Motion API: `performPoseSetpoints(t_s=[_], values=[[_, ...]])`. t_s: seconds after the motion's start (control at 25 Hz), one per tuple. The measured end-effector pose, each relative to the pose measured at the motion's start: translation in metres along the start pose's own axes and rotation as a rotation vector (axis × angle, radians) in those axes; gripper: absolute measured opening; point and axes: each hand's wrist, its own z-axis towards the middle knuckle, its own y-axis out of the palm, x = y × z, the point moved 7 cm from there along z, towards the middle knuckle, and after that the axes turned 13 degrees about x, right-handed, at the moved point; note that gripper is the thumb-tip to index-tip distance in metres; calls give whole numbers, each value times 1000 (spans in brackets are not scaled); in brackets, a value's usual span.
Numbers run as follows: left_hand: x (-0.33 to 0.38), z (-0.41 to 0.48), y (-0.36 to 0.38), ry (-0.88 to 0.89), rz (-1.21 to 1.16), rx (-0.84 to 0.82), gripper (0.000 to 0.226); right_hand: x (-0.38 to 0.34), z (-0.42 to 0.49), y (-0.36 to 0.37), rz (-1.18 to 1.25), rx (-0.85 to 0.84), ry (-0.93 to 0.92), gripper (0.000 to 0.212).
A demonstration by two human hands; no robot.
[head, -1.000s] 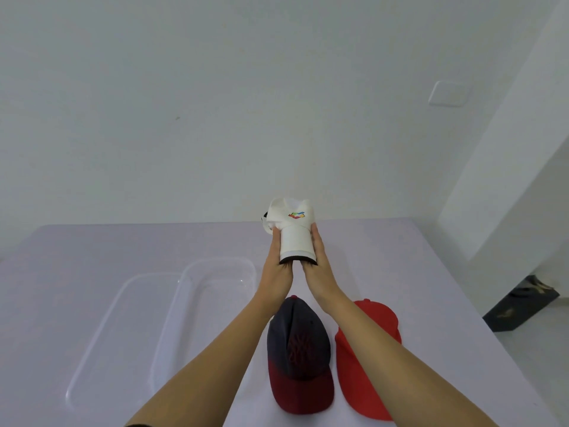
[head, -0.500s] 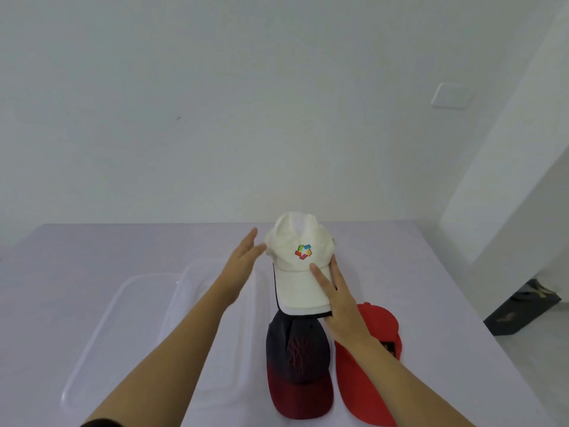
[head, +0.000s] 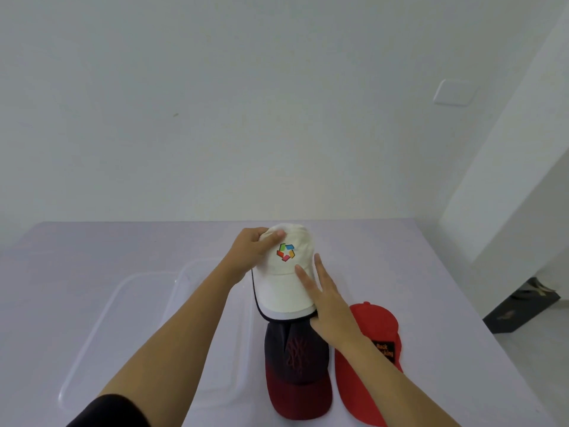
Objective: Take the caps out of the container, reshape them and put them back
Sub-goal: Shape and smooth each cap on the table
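A white cap (head: pixel 284 283) with a coloured logo is held above the table, brim toward me. My left hand (head: pixel 251 251) grips its crown on the left side, thumb on top. My right hand (head: pixel 328 298) holds the brim's right edge, fingers spread over it and thumb underneath. Just below and nearer to me lies a dark navy cap with a dark red brim (head: pixel 297 368). To its right lies a red cap (head: pixel 374 343) with a black patch, partly hidden by my right forearm. The clear plastic container (head: pixel 212 334) sits on the table to the left, beside a clear lid (head: pixel 101 334).
The table (head: pixel 385 257) is pale lilac and ends at a white wall behind. Its right edge drops to the floor, where a dark box (head: pixel 520 306) stands.
The white cap went from a rolled, squeezed shape between both palms to an opened rounded one. My left hand, briefly off it, has come back onto the crown.
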Motion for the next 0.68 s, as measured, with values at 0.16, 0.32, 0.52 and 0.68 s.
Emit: performPoseSetpoints(t_s=[0.16,0.32,0.52,0.68], values=[[20,5,-6,106,78,-22,37,34,17,-27,608,210,589,76],[39,4,10,139,13,-24,36,17,28,-19,1158,83,816,66],[36,1,24,115,-47,7,28,4,24,-2,1471,-31,944,49],[-17,-7,18,-257,-252,135,55,14,26,4,1523,32,917,57]])
